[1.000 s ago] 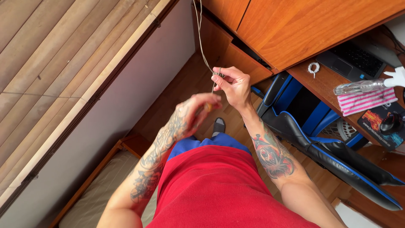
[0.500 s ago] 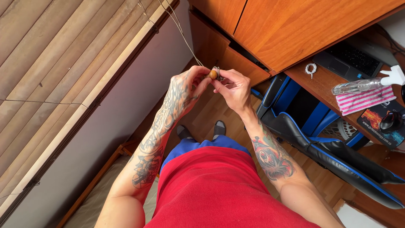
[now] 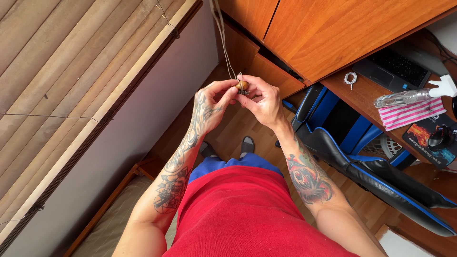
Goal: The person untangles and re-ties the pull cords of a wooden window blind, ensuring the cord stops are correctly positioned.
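- Beside the wooden blind [image 3: 71,71], my left hand [image 3: 209,107] has come up and pinches the little brown bead [image 3: 242,85].
- Its cord [image 3: 223,43] hangs from above.
- My right hand [image 3: 262,102] pinches the bead too, so both now hold it.
- Further right sits a blue chair [image 3: 362,162].

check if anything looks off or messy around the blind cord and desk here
Little stands out. Both hands, left hand and right hand, pinch a small brown bead on the blind cord. On the desk, a clear spray bottle lies on its side across a striped cloth rather than standing.
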